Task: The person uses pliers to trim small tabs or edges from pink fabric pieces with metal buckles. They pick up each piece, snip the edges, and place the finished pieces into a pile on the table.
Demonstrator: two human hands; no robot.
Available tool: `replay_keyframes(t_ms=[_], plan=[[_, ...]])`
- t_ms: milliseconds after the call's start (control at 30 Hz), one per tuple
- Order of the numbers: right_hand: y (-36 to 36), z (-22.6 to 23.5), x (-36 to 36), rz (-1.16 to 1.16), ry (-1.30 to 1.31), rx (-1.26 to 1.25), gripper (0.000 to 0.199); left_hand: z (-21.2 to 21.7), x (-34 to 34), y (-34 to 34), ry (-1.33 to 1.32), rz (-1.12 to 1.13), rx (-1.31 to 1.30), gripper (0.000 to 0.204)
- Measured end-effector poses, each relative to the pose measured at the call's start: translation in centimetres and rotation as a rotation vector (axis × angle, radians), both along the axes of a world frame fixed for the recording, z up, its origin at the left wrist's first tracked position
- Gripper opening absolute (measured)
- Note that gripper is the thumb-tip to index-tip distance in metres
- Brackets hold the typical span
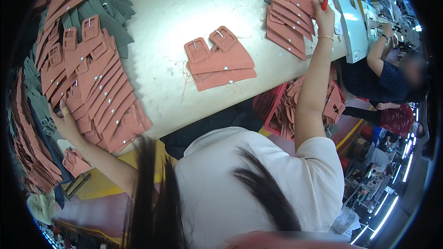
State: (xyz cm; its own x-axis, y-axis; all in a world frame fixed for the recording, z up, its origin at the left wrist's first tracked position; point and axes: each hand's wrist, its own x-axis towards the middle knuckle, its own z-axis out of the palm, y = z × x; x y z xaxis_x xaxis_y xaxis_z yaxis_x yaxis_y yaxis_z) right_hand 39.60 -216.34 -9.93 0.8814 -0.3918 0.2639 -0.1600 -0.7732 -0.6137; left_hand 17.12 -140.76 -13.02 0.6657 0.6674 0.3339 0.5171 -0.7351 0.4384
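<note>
Two salmon-coloured belt pieces with covered square buckles [219, 60] lie overlapped in the middle of the pale table. My left hand [64, 121] reaches to the left edge of a large pile of similar belt pieces [104, 90], its fingers apart against the pieces there. At the far right, my right hand [323, 17] holds a small red-handled pointed tool [325, 3], the dark tip sticking up. That hand is beside a smaller fanned stack of salmon belt pieces [288, 25]; whether its fingers also touch the stack I cannot tell.
Grey-green belt pieces [113, 23] lie among the left pile. A red basket [269, 113] full of belt pieces stands below the table's near edge. Loose threads [177, 71] lie on the table [157, 32]. A co-worker [378, 74] sits at the right by a machine.
</note>
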Motion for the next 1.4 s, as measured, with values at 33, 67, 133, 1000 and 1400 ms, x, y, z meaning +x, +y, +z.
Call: replay_keyframes(t_ms=[33,67,133,1000,1400], plan=[[0.7,0.4,-0.2,-0.033,-0.034,-0.324,0.032,0.2,0.0,0.1,-0.003,-0.009,-0.060,0.069],[1.7,0.9,-1.1,-0.032,-0.201,-0.527,0.030,0.6,-0.1,0.2,-0.018,-0.048,-0.139,0.066],[4.6,2.1,-3.0,0.025,-0.230,-0.278,0.029,1.4,-0.5,0.3,0.003,-0.081,-0.186,0.064],[20.1,10.5,-10.0,0.743,0.243,-0.046,0.021,9.0,-1.4,-9.3,-0.053,-0.228,-0.248,0.053],[22.1,11.4,-10.0,0.873,0.061,0.538,0.019,8.9,3.9,-26.9,-0.223,-0.779,-1.525,0.078]])
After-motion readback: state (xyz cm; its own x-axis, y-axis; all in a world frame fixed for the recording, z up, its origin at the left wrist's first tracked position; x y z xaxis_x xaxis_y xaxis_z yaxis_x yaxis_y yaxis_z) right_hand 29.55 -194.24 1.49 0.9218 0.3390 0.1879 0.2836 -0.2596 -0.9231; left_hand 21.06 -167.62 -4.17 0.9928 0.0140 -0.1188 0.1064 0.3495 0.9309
